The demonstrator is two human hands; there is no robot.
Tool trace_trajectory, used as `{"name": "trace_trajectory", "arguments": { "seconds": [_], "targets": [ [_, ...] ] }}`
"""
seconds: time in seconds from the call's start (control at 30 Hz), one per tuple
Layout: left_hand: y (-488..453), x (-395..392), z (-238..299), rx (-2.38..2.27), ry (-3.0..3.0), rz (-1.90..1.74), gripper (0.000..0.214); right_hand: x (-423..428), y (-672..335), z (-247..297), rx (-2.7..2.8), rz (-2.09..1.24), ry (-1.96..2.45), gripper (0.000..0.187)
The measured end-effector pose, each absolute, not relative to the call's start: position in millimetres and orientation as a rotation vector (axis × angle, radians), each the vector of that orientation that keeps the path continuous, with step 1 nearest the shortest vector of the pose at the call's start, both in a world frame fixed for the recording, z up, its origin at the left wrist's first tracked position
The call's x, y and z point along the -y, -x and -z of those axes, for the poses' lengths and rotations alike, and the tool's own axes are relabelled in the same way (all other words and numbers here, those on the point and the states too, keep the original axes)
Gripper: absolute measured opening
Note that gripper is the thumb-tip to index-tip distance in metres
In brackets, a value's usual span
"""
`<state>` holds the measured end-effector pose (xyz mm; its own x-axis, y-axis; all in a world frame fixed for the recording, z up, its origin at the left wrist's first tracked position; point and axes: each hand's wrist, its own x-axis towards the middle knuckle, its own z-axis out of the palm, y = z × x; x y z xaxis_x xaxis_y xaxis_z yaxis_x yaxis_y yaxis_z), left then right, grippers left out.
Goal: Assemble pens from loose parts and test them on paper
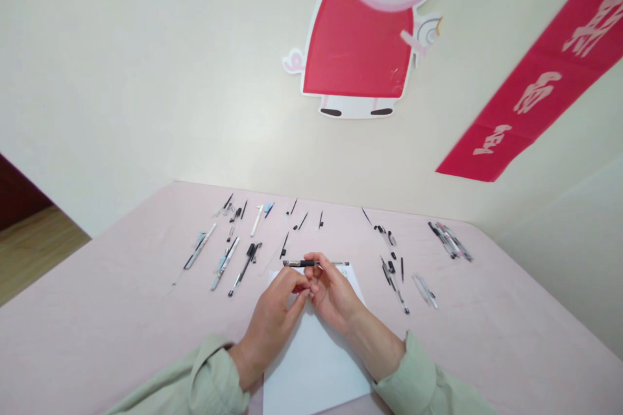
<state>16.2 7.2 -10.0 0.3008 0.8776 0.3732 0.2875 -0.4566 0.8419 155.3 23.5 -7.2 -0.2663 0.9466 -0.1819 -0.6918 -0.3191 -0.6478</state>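
My hands meet in the middle, above a white sheet of paper (316, 363). My left hand (277, 305) is closed, its thumb and index finger pinched against the fingers of my right hand. Something small may be between these fingertips, too tiny to make out. My right hand (335, 295) has its fingers curled, palm partly turned up. A pen with a black grip and clear barrel (299, 263) lies crosswise through its upper fingers, near the far edge of the paper. Part of the pen is hidden by the fingers.
Pen parts (248, 262) lie in loose groups on the pink-covered table (121, 298) to the left. More parts (394, 279) and a bundle of pens (450, 241) lie right. Several black refills with caps (285, 245) sit beyond my hands. The wall (195, 78) rises behind.
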Motion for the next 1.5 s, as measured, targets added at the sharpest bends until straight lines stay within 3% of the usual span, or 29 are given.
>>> {"name": "trace_trajectory", "arguments": {
  "seconds": [1.5],
  "targets": [
    [-15.9, -3.9, 11.8, -1.053, -1.874, -1.09, 0.009, -20.4, -155.1, 4.0, 0.552, -1.822, 0.678, 0.027]
  ]
}}
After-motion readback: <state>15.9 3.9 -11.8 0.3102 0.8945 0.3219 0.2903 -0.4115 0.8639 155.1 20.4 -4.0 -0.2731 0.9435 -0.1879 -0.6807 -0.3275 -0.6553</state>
